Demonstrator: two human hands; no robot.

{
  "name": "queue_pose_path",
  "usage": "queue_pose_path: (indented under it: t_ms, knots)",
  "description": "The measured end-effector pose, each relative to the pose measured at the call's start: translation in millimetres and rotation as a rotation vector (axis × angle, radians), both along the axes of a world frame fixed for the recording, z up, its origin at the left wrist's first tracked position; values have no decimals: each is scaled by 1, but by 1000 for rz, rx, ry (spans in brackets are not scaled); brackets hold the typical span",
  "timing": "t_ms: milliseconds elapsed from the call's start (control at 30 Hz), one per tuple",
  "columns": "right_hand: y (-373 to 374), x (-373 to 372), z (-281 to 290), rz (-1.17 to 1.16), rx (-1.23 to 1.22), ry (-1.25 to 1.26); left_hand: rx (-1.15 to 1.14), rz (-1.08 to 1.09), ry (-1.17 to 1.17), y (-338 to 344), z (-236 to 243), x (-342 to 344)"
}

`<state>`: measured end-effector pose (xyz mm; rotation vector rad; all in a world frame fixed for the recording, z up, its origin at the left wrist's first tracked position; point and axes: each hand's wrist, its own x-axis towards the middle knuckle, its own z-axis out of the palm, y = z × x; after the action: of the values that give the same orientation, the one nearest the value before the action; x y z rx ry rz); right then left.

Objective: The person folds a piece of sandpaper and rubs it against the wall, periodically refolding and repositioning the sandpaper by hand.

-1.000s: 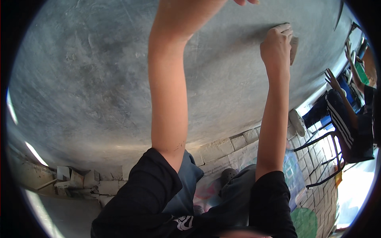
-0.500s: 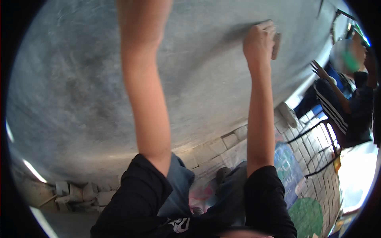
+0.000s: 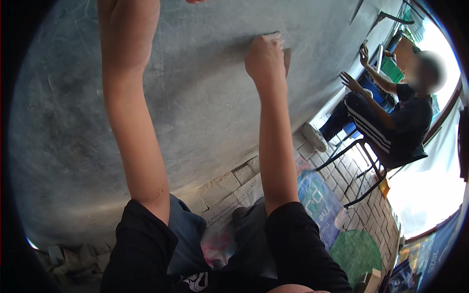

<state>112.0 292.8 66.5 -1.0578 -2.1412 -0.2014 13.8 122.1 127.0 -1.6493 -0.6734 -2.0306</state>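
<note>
Pressed to the grey, mottled wall surface point(image 3: 200, 112), my right hand point(image 3: 266, 58) grips a flat tan block point(image 3: 287, 61), its fingers curled over it and part of the block showing at their right. My left hand point(image 3: 128, 29) is raised against the top edge of the picture, left of the right one; a fingertip or two shows there, but the rest of its fingers and anything in them are out of frame. A dark shadow runs along the surface left of the block.
At right, another person point(image 3: 410, 112) sits on a black-framed chair point(image 3: 366, 163), both hands raised near the wall. Below are paving bricks point(image 3: 366, 210), a printed sheet point(image 3: 317, 205), a green round mat point(image 3: 356, 251), loose blocks point(image 3: 68, 259) at lower left and a green crate point(image 3: 391, 68) behind the person.
The view has turned, bringing more of the seated person into it. Both my arms appear further left in the picture; my right hand keeps its hold on the block against the wall.
</note>
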Motion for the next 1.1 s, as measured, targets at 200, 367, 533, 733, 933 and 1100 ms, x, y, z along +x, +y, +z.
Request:
queue_pose_path:
  t_ms: [200, 367, 533, 733, 933, 1100]
  knots:
    - [1, 0, -2, 80, -159, -10, -14, 2, 39, 2, -3, -1]
    - [14, -4, -8, -57, 11, 98, -12, 28, 54, 4, -5, -4]
    - [34, -4, -16, 55, -69, 172, -28, 19, 63, 5, -4, -3]
    - [41, 8, -13, 54, -29, 170, -60, 29, 39, 11, -4, 1]
    - [48, 75, 28, 252, -458, -77, -321, -67, 47, 23, -5, 6]
    - [53, 131, 35, 777, -632, 50, -443, -15, 95, 42, -9, 8]
